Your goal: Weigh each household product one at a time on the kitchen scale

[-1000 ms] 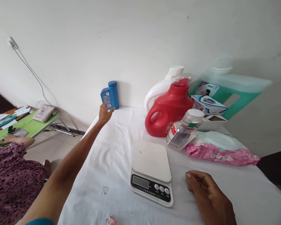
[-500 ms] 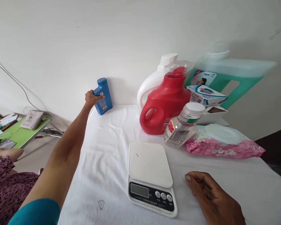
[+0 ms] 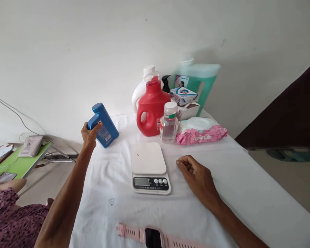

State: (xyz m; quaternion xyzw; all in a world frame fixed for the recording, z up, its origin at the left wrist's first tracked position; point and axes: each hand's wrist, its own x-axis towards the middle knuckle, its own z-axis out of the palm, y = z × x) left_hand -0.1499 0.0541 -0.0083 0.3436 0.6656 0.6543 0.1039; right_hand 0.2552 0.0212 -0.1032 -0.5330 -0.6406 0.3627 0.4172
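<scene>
My left hand [image 3: 90, 135] is closed around the handle side of a blue plastic bottle [image 3: 104, 125], which tilts to the left over the far left part of the table. My right hand [image 3: 193, 174] rests on the white cloth with its fingers curled; whether anything is inside them is hidden. Between the two hands lies a white kitchen scale [image 3: 148, 158] with a dark button panel and a blank-looking display. Nothing but a small dark mark shows on its plate.
Behind the scale stand a red jug [image 3: 152, 110], a white jug [image 3: 138, 93], a clear bottle [image 3: 169, 127], stacked boxes [image 3: 183, 95], a green jug [image 3: 209, 81] and a wipes pack [image 3: 201, 134]. A pink-strapped smartwatch [image 3: 153, 237] lies in front. Someone sits at left beside a green table [image 3: 26, 162].
The blue bottle has come nearer and tipped left in my left hand. My view has shifted right and back, bringing the smartwatch into sight. The right hand stays curled.
</scene>
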